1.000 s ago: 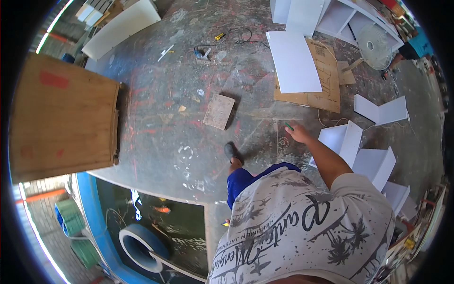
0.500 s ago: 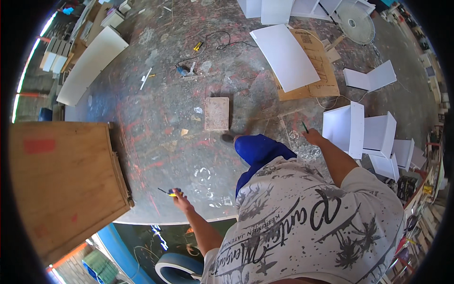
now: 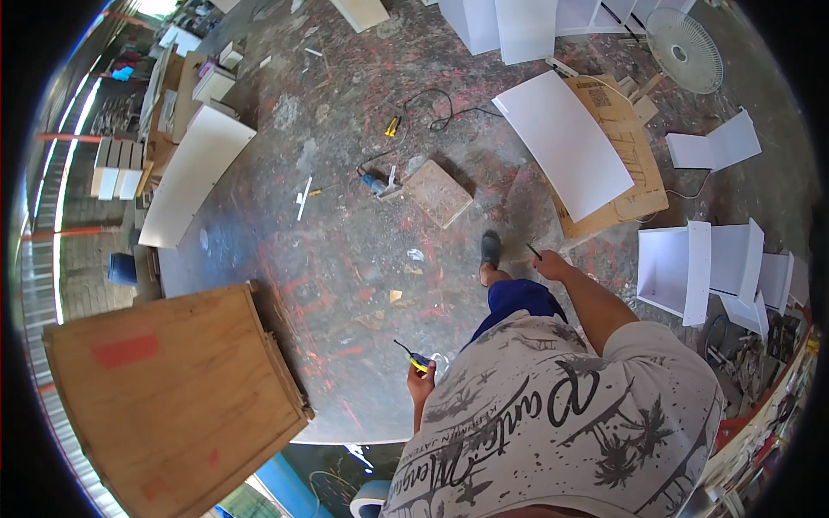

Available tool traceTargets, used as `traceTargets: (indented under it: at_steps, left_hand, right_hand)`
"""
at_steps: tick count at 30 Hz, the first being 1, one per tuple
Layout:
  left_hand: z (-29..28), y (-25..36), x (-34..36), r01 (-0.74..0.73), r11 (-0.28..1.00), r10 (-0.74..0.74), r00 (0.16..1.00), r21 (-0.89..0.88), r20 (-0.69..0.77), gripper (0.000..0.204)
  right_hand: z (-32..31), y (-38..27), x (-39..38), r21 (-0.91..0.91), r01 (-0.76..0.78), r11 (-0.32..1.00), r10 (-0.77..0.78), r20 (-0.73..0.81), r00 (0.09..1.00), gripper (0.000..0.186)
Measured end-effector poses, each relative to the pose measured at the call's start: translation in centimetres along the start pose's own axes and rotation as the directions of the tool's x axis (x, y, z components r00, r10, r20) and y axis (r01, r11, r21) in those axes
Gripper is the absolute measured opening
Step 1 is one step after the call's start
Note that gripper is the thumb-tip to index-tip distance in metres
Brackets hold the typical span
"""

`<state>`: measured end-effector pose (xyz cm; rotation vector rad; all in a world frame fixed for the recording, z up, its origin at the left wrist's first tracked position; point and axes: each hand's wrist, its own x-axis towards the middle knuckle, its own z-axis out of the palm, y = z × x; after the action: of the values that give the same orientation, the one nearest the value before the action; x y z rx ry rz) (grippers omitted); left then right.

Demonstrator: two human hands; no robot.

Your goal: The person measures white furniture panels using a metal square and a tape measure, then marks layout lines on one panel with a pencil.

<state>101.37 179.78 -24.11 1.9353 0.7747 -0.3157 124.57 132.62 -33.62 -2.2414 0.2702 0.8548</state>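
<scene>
My left hand [image 3: 421, 387] grips a yellow-and-black tape measure [image 3: 420, 362] low beside my body, its black strap sticking out. My right hand [image 3: 550, 266] is closed on a slim dark green pen [image 3: 534, 251], over the floor near a cardboard sheet [image 3: 648, 203]. On that cardboard lies a white panel [image 3: 570, 151]. Ahead of my foot a speckled square board [image 3: 438, 194] rests on the floor beside a blue power tool [image 3: 373, 183] with its cord.
A large wooden box [image 3: 181, 388] stands at my left, above a pond [image 3: 315, 466]. White box units [image 3: 663, 272] are at right, with a standing fan [image 3: 682, 52] beyond. A long white panel [image 3: 194, 177] and yellow-handled pliers [image 3: 392, 127] lie farther ahead.
I have stepped forward across the floor, and the view has shifted. My left hand with the tape measure came into view and is now closer to my body. The right hand still holds the pen.
</scene>
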Motion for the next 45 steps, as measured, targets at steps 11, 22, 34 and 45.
traceTargets:
  at_steps: [11, 22, 34, 45]
  left_hand:
    - [2.3, 22.9, 21.2, -0.411, 0.895, 0.384, 0.907, 0.17, 0.174, 0.055]
    - [15.3, 43.0, 36.2, -0.723, 0.648, 0.576, 0.671, 0.239, 0.466, 0.069]
    - [40.8, 61.3, 52.1, -0.952, 0.24, -0.306, -0.26, -0.19, 0.916, 0.063]
    - [67.1, 44.2, 68.2, -0.952, -0.125, -0.846, -0.044, -0.279, 0.531, 0.047]
  right_hand:
    - [-16.6, 1.0, 2.1, 0.165, -0.025, 0.986, 0.106, -0.501, 0.859, 0.047]
    - [-16.1, 0.9, 1.3, 0.471, -0.238, 0.849, 0.471, -0.474, 0.744, 0.06]
    - [-5.1, -5.5, 15.9, 0.917, -0.091, 0.389, 0.849, -0.319, 0.42, 0.046]
    - [3.3, 2.3, 45.5, 0.888, -0.21, 0.41, 0.441, 0.008, 0.897, 0.033]
